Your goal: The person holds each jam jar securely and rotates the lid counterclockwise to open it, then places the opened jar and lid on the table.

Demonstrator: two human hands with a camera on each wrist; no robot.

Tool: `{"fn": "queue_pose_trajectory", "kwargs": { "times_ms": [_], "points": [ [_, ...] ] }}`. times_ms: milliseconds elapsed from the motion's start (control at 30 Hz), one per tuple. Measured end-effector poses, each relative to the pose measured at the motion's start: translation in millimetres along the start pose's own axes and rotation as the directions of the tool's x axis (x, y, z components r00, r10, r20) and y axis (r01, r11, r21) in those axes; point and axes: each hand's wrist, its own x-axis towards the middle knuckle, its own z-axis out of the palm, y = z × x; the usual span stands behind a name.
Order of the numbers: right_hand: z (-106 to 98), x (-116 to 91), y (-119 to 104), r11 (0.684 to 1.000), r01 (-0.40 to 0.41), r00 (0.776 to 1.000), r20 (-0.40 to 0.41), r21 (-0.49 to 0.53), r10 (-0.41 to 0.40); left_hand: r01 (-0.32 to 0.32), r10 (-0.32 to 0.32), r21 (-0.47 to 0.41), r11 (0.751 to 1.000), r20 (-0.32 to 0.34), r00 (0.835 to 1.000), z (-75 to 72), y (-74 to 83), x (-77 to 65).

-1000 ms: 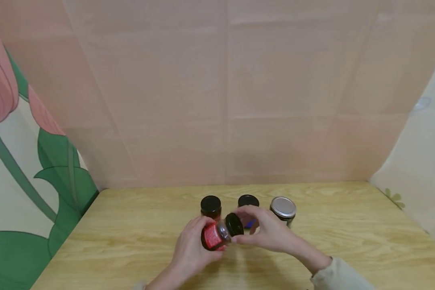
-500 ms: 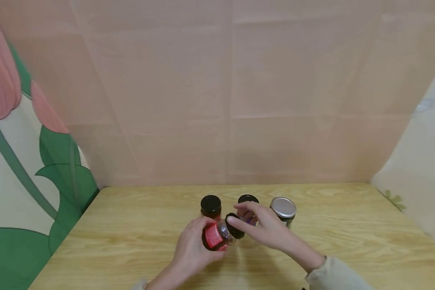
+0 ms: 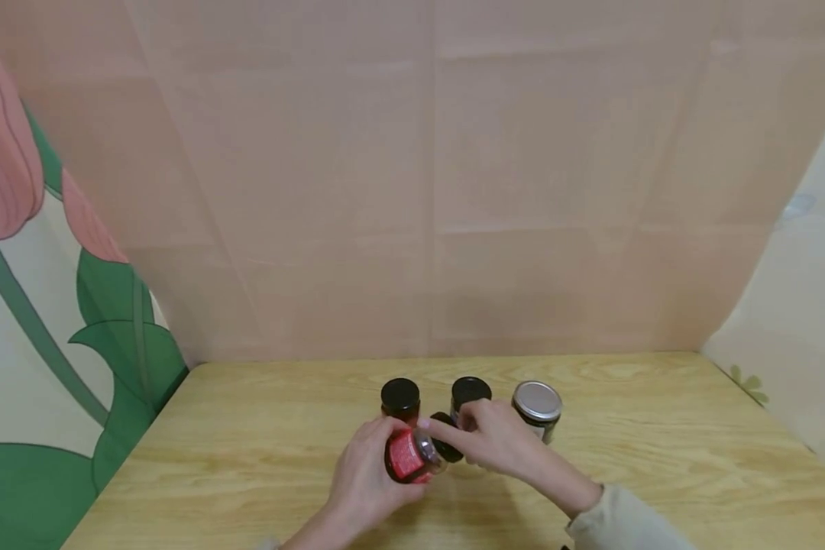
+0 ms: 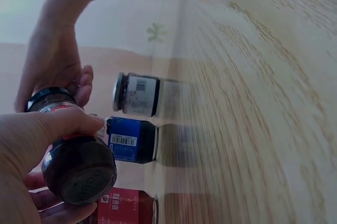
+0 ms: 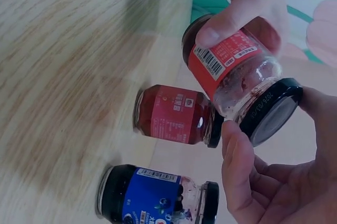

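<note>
A red-labelled jar (image 5: 224, 63) is grasped about its body by the left hand (image 3: 366, 467), with the thumb laid along one side and the fingers curled round the other. The jar is held raised above the desk (image 3: 247, 466) and tilted, with its base directed towards the left and its mouth towards the right hand (image 3: 505, 441). Its black lid (image 5: 271, 109) is located at the mouth and is pinched at the rim between the thumb and fingers of the right hand.

Three further jars are stood upright on the desk beyond the hands. A second red-labelled jar (image 5: 174, 114) is noted directly behind the held one; in the head view its lower part is hidden by the left hand and the held jar. A blue-labelled jar (image 5: 152, 195) is placed next in the row, partly covered by the right hand. A silver-lidded jar (image 3: 537, 402) is found farthest right, behind the right wrist. A plain pinkish cloth (image 3: 419, 191) is hung behind the desk.
</note>
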Motion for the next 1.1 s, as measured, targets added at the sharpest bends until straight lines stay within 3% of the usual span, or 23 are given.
{"fn": "queue_pose_trajectory", "kwargs": {
  "times_ms": [133,267,367,500,867,1100],
  "points": [
    [-4,2,1,0.999,0.033,0.999,0.032,0.041,-0.035,0.005,-0.005,-0.002,1.000,0.006,1.000,-0.1,-0.4,1.9],
    [-10,3,4,0.987,0.153,0.985,0.071,0.046,-0.156,0.018,-0.017,-0.032,0.999,0.039,0.999,-2.2,-1.8,-0.2],
    [-14,4,5,0.954,0.284,0.949,0.114,0.095,-0.294,0.040,-0.037,-0.073,0.997,0.049,0.998,-6.1,-4.0,-2.6],
    [-19,6,7,0.909,0.370,0.902,0.158,0.194,-0.401,0.041,-0.037,-0.090,0.995,0.043,0.998,-9.5,-4.8,-2.6],
    [-22,-3,15,0.870,0.422,0.866,0.170,0.255,-0.470,0.073,-0.063,-0.114,0.991,0.088,0.994,-6.5,0.0,-7.0],
    [-30,-1,13,0.844,0.509,0.840,0.117,0.169,-0.530,0.059,-0.053,-0.105,0.993,0.060,0.997,-5.9,3.9,2.3]
  ]
}}
